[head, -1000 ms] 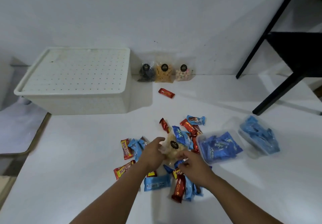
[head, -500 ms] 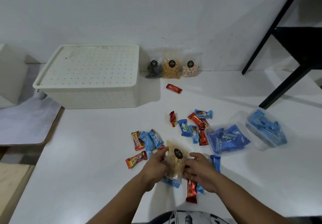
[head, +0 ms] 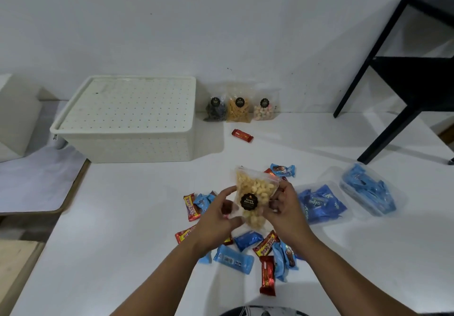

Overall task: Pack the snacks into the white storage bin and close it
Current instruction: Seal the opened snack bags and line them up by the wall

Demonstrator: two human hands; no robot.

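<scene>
A clear pouch of pale nuts [head: 253, 190] with a round black label is raised above the table, held between both hands. My left hand [head: 218, 215] grips its left edge and my right hand [head: 285, 207] pinches its right edge. Beneath them lie several red and blue snack bars [head: 245, 242] scattered on the white table. The white perforated storage bin [head: 132, 143] stands at the back left with its lid [head: 127, 106] on. Three more clear pouches [head: 239, 109] lean against the wall beside the bin.
Two clear tubs of blue wrapped snacks [head: 321, 202] [head: 368, 190] sit to the right. A lone red bar [head: 242, 135] lies near the pouches. A black table frame [head: 393, 109] stands at the back right. The white table's left edge [head: 73, 192] drops off beside the bin.
Both hands have lifted the nut pouch up off the snack pile and turned its label toward me. The view has shifted a little to the left.
</scene>
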